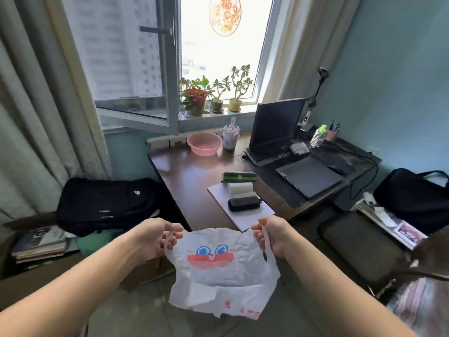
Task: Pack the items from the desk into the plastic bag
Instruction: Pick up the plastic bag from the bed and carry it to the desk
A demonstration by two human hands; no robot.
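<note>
Both hands are gripping the white plastic bag [223, 268] by its handles, left hand [155, 237] at 9 o'clock, right hand [272, 235] at 3, holding it off the tabletop [194, 176]; a black case [244, 203] is lying at 12 o'clock.

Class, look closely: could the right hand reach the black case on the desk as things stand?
Probably not yet: the right hand grips a bag handle. Nothing lies between it and the black case.

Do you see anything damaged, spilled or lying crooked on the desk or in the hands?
Nothing is spilled or broken. The plastic bag is only crumpled, held by both hands. The notebook overhangs the desk edge slightly.
</note>
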